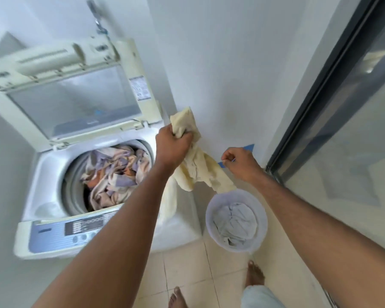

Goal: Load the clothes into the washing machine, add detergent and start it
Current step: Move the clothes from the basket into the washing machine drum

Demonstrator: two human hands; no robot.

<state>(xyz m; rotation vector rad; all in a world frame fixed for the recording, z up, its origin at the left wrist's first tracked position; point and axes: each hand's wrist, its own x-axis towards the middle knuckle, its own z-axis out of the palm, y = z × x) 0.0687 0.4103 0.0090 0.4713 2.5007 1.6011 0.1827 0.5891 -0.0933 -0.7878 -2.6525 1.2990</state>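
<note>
Cream cloth (195,161) bunched in the left hand (171,145); right hand (238,162) curled, seemingly holding nothing.

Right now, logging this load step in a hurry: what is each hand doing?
Left hand: closed, gripping the cream cloth bunched in its fist.
Right hand: fingers curled, pinching something small; cannot tell what.

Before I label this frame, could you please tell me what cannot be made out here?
- Head view: control panel lettering, blurred and too small.
- Drum depth, hidden by patterned laundry.
- Basket contents beneath the grey cloth.
- Detergent: none in view.
</note>
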